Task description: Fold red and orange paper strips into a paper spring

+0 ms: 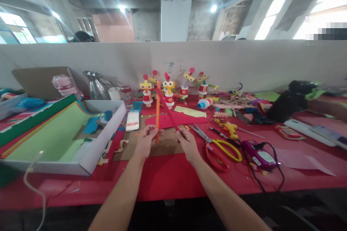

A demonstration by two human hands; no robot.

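Between the fingers of my left hand (150, 138) is the lower end of an orange paper strip (157, 110), held upright. My right hand (186, 140) pinches a dark red paper strip (168, 109) that slants up to the left. The two strips come together at their tops, forming a peak. Beneath and behind them lie a red paper sheet (184, 118) and a brown cardboard piece (169, 145). Right of my right hand rest scissors (210, 140) with one yellow and one red handle.
Several paper-cup figures (169, 94) stand at the back by the white partition (121, 56). A white box (105, 151) with coloured paper is on the left. A yellow glue gun (230, 130), a purple device (257, 155) with a black cable, and craft scraps lie right.
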